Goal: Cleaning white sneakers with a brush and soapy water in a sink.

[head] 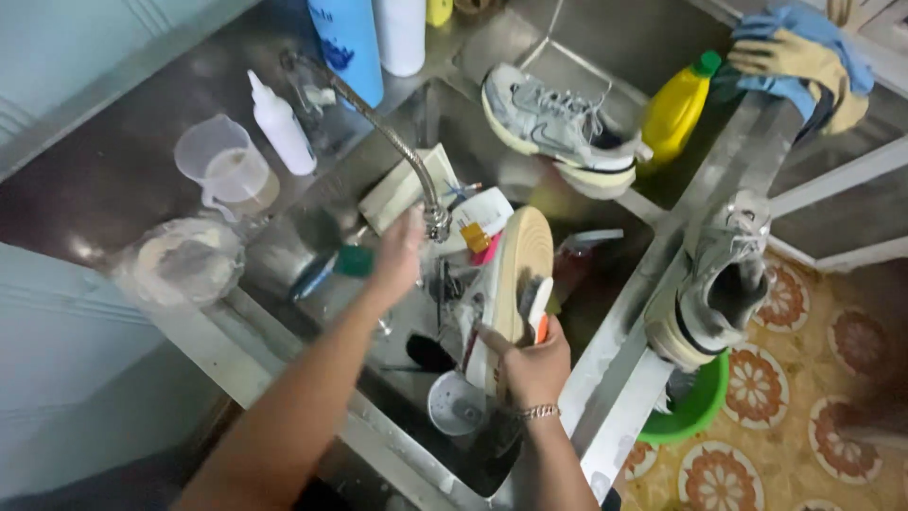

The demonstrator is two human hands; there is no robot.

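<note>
My right hand [532, 361] grips a white sneaker [506, 284] with a tan sole over the steel sink [605, 341], together with a small brush [537, 305] pressed against the sole. My left hand [397, 254] reaches across to the flexible metal faucet [397, 147], its fingers close to the spout end [437, 224]. Whether it grips the spout is unclear.
A grey sneaker [558, 128] lies at the sink's back, another [714, 284] rests on the right rim above a green basin [700, 407]. A yellow bottle [676, 109], measuring jug [227, 166], white squeeze bottle [282, 128], blue bottle [348, 43] and gloves [804, 57] stand around.
</note>
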